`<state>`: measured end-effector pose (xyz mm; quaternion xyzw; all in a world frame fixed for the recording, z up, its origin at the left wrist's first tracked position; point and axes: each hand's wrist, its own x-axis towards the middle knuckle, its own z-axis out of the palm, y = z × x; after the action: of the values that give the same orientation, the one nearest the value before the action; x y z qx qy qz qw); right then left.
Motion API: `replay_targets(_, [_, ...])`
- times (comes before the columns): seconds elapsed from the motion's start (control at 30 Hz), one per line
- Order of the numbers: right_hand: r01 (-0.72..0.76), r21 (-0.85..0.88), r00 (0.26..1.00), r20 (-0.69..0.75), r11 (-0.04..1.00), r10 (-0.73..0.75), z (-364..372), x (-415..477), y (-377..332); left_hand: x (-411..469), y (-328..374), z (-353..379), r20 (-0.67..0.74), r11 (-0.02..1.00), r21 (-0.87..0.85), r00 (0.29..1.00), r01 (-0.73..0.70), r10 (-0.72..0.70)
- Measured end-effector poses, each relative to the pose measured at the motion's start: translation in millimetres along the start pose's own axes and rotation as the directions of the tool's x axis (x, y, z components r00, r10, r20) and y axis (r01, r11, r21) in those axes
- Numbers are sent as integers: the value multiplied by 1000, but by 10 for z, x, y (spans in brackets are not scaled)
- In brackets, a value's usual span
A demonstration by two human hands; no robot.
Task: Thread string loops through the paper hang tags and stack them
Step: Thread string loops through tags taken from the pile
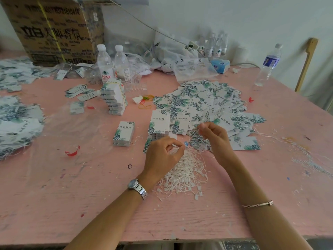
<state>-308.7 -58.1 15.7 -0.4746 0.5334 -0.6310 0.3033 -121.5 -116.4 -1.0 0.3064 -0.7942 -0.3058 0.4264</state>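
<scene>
left grip (163, 154): fingers curled, thumb + forefinger pinching strand of string loops (183, 175), which lie heaped on tabletop (72, 195) just below/right of it. right grip (214, 136): curled, pinching strand too, up-right of left grip. Loose tags (207, 100) heaped beyond right grip. Tag stack (124, 134) left of both grips. Water bottles (105, 64), cardboard box (54, 29) far back-left.
</scene>
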Motion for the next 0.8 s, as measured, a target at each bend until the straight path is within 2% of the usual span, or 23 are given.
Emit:
replay_targets(0.2, [26, 183, 965, -262, 983, 23, -60, 29, 16, -22, 15, -3, 81, 998, 55, 997, -7, 2])
replay_targets(0.3, [34, 295, 944, -324, 955, 67, -97, 31, -18, -40, 26, -8, 130, 993, 114, 991, -24, 9])
replay_targets(0.53, [61, 587, 944, -296, 807, 144, -134, 42, -77, -41, 46, -15, 165, 975, 209, 985, -73, 39])
replay_targets(0.67, [53, 636, 954, -259, 770, 149, -153, 48, -44, -41, 40, -7, 181, 974, 207, 982, -95, 58])
replay_targets(0.8, [18, 629, 969, -201, 778, 140, -139, 65, -20, -44, 45, -7, 211, 969, 201, 972, -144, 101])
